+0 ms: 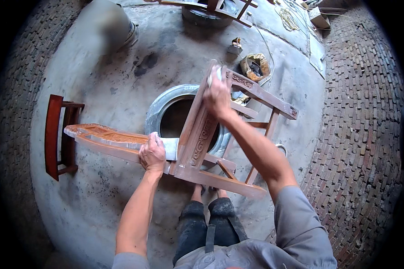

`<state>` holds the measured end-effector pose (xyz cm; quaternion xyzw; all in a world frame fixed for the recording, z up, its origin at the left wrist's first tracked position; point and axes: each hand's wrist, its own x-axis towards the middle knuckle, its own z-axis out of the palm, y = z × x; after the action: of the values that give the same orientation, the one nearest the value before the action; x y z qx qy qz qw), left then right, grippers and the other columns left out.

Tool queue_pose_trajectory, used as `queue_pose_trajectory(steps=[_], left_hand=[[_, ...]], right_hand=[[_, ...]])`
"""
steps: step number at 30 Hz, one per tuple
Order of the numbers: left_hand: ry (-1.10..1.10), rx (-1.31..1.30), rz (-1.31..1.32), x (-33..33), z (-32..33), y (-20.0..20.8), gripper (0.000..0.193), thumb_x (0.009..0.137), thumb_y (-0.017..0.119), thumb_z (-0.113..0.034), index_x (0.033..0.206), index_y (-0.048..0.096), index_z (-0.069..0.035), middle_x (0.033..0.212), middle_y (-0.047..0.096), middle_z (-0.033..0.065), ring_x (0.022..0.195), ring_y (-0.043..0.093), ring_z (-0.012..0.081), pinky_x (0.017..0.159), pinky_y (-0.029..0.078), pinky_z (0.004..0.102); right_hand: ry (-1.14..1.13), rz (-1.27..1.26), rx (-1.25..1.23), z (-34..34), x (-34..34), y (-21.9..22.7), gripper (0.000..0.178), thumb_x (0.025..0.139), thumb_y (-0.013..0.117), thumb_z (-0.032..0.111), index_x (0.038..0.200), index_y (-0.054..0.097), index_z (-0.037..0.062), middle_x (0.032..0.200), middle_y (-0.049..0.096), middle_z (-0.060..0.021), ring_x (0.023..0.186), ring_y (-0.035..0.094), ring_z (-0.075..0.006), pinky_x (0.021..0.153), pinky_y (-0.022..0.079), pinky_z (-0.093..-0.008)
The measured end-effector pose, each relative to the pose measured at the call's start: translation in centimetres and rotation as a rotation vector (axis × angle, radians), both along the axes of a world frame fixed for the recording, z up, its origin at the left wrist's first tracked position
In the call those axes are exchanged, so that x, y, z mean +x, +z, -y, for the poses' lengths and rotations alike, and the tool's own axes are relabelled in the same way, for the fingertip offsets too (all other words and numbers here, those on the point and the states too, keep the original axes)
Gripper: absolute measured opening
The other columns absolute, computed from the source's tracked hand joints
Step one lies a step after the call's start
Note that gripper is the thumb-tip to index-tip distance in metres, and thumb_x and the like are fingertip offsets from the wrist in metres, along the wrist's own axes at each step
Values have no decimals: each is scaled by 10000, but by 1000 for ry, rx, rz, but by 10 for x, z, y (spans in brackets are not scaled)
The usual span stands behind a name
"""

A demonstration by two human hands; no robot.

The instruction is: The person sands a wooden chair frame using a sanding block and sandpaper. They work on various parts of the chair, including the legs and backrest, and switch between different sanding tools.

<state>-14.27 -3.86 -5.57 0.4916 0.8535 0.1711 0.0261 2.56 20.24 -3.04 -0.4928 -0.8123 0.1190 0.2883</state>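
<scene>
A carved wooden chair [196, 127] lies tipped on its side in front of me, resting over a tire [155, 105]. Pale dust coats much of its brown wood. My left hand [152, 154] is closed around the chair's back, near where it meets the seat. Beside those fingers lies a flat whitish piece [170, 148]; I cannot tell whether it is paper or cloth. My right hand [218, 95] presses a small pale pad [218, 73] to the seat's far edge, fingers bent over it. The hand hides most of that pad.
A small red-brown stool [53, 136] stands at the left. Beyond the chair are an open sack [256, 67], another tire [206, 17] with wooden furniture on it, and a cable [268, 49] along the concrete floor. A brick surface [350, 130] borders the right.
</scene>
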Motion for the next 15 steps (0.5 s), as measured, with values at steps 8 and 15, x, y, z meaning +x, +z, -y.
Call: queue_pose_trajectory(steps=[8,15], left_hand=[[-9,-1,34,-2,2,3,147,1008,574,-188,1064,662,-83,862,746,166,785,729,344,722,542,471],[-9,-21,33,-1,4,1,153,1007,580,-192,1064,673,-86,852,747,162,778,730,339,714,551,469]], right_hand=[[2,40,-87,33,-3,-13,697,846,556,119,1461,396,-168,1467,460,-398,1476,334,-508,1265,118,-585],[68,129,88,67,-2,-21,781,815,594,115,1481,334,-201,1436,480,-411,1410,420,-516,1252,139,-603]])
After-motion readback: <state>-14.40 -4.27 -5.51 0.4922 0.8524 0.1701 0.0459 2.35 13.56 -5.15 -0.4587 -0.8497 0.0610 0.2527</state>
